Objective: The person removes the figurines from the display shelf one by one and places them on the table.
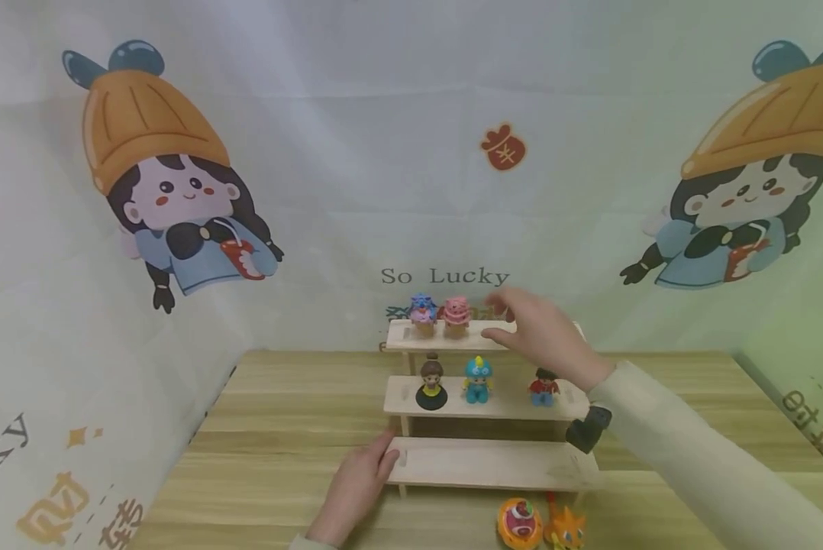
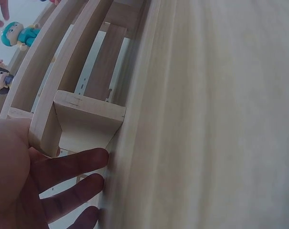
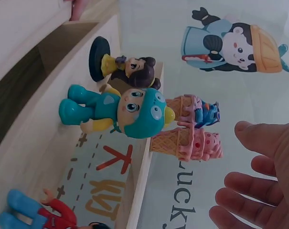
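Note:
A wooden three-tier display shelf (image 1: 483, 462) stands on the table. My left hand (image 1: 353, 481) holds the left end of its lowest board; in the left wrist view the other fingers (image 2: 72, 164) stretch out beside the support. Over the top board's right part hovers my right hand (image 1: 545, 332), empty, thumb and fingers spread. Left of it stand a pink ice-cream cone toy (image 1: 456, 315) and a blue-and-pink one (image 1: 423, 315). The middle board bears a brown-haired doll (image 1: 431, 382), a teal-capped figure (image 1: 478, 380) and a red-jacketed figure (image 1: 543, 388).
Before the shelf lie an orange round toy (image 1: 519, 524) and an orange spiky toy figure (image 1: 566, 527), partly cut off by the frame's lower edge. A printed cloth (image 1: 356, 153) hangs behind and around the wood-grain table (image 1: 281, 428).

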`<state>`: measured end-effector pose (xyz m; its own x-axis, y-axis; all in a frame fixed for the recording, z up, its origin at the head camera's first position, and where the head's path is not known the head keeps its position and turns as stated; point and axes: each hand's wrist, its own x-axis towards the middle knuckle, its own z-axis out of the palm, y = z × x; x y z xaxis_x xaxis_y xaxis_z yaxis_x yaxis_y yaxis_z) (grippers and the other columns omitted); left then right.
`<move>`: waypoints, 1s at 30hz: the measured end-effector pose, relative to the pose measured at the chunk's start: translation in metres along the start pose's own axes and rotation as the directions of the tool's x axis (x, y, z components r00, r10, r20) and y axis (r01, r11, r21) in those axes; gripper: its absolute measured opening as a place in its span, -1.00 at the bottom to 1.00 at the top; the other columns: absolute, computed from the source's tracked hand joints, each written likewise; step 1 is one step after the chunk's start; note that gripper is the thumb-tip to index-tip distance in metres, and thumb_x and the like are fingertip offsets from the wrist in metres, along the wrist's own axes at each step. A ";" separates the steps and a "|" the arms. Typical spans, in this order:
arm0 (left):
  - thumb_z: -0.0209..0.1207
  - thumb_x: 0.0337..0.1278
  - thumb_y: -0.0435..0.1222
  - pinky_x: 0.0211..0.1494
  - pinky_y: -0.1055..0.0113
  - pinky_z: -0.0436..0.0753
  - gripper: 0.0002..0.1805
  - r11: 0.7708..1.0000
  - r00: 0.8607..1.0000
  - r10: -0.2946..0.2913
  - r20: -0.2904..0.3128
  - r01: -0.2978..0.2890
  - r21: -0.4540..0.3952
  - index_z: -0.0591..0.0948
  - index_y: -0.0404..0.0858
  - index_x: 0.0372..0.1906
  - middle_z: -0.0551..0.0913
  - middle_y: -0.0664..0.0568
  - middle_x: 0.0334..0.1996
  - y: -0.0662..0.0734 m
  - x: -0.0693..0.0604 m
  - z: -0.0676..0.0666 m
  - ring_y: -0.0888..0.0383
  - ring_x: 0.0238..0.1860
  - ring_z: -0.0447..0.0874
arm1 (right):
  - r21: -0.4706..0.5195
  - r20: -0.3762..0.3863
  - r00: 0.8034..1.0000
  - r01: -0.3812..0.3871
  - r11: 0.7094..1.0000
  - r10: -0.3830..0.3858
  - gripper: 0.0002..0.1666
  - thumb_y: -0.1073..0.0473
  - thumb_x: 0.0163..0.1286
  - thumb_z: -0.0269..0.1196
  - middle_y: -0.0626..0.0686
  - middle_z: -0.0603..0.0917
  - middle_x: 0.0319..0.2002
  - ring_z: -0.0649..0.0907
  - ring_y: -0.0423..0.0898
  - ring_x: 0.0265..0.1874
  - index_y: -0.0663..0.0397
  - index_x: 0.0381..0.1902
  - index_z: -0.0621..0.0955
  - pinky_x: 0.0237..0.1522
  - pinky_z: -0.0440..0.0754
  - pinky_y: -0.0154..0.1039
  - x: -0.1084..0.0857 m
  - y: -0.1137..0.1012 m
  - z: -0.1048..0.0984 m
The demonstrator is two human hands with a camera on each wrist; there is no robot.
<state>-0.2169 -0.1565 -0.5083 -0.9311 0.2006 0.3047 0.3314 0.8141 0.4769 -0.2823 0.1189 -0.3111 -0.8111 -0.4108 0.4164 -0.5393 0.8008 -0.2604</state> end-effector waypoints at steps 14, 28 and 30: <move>0.04 0.36 -0.16 0.02 -0.04 0.62 -0.55 1.000 1.000 0.001 -0.016 -0.001 -0.001 0.50 -0.33 0.21 0.64 -0.24 0.04 0.000 0.000 0.001 -0.19 -0.04 0.66 | 0.129 0.144 0.989 -0.048 0.990 0.029 -0.14 0.12 0.17 0.40 0.20 0.43 0.31 0.62 0.12 0.03 0.14 0.38 0.30 0.09 0.59 0.00 0.041 0.001 0.024; 0.04 0.36 -0.16 -0.02 -0.02 0.63 -0.57 1.000 1.000 0.006 -0.019 -0.006 0.009 0.52 -0.33 0.19 0.66 -0.22 0.01 0.002 -0.001 -0.002 -0.16 -0.07 0.68 | 0.195 0.131 0.990 -0.079 0.978 0.054 -0.40 0.19 0.25 0.33 0.17 0.62 0.04 0.64 0.06 -0.04 0.20 0.23 0.45 0.06 0.61 -0.05 0.048 -0.002 0.037; 0.04 0.37 -0.16 -0.01 -0.02 0.63 -0.57 1.000 1.000 0.007 -0.018 -0.006 0.007 0.52 -0.33 0.19 0.66 -0.21 0.02 0.002 -0.001 -0.002 -0.16 -0.06 0.68 | 0.192 0.118 0.992 -0.075 0.978 0.053 -0.47 0.22 0.29 0.29 0.17 0.64 0.02 0.65 0.06 -0.06 0.20 0.20 0.47 0.04 0.62 -0.06 0.048 -0.001 0.038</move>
<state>-0.2149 -0.1559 -0.5059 -0.9260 0.1961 0.3225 0.3363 0.8166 0.4691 -0.3295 0.0811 -0.3240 -0.8593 -0.4169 0.2962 -0.5107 0.7305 -0.4535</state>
